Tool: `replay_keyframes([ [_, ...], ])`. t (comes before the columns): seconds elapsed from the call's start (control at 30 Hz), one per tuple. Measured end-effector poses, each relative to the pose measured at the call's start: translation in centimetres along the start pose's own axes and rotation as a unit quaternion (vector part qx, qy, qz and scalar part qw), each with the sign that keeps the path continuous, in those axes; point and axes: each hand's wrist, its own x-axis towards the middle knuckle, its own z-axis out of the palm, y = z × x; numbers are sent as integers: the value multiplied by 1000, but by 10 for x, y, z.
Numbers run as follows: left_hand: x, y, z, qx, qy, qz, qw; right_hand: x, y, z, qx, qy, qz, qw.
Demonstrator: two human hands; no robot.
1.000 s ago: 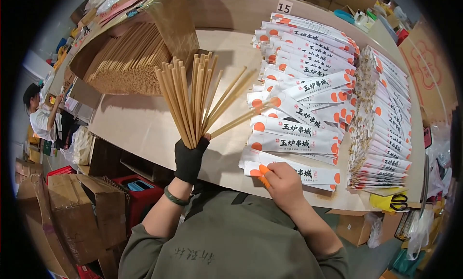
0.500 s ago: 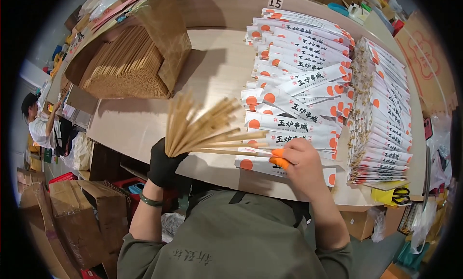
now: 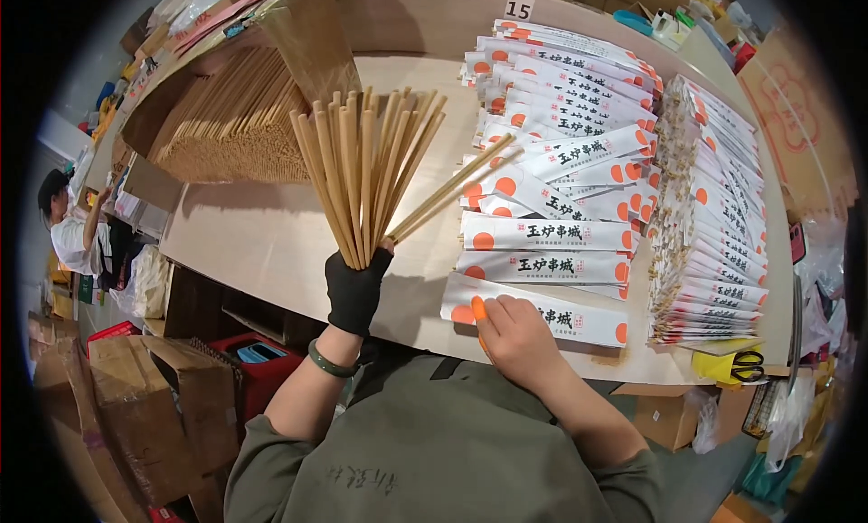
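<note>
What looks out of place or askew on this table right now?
One pair of chopsticks splays sideways out of the upright bundle in the gloved left hand, leaning over the paper sleeves. Otherwise nothing looks spilled or damaged.
</note>
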Motion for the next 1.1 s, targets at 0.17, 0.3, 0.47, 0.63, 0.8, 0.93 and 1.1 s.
replay_keyframes([
  [0.17,-8,-8,-11,-3,-17,-23,1000,-7,1,4,52,58,29,996],
  [0.3,-9,-18,-29,32,-14,-54,998,-3,6,-1,133,98,117,979],
  [0.47,-13,-8,-49,104,-45,14,994,8,27,-18,397,127,384,824],
  [0.63,-10,-13,-67,151,-82,59,983,11,37,-34,449,92,421,783],
  [0.8,1,-13,-74,236,-100,166,952,12,37,-45,296,31,292,909],
  [0.93,-12,-8,-16,-175,-81,-32,981,43,13,-28,68,122,56,989],
  [1.1,-13,32,36,-334,-54,-97,936,56,25,-10,-9,125,36,991],
])
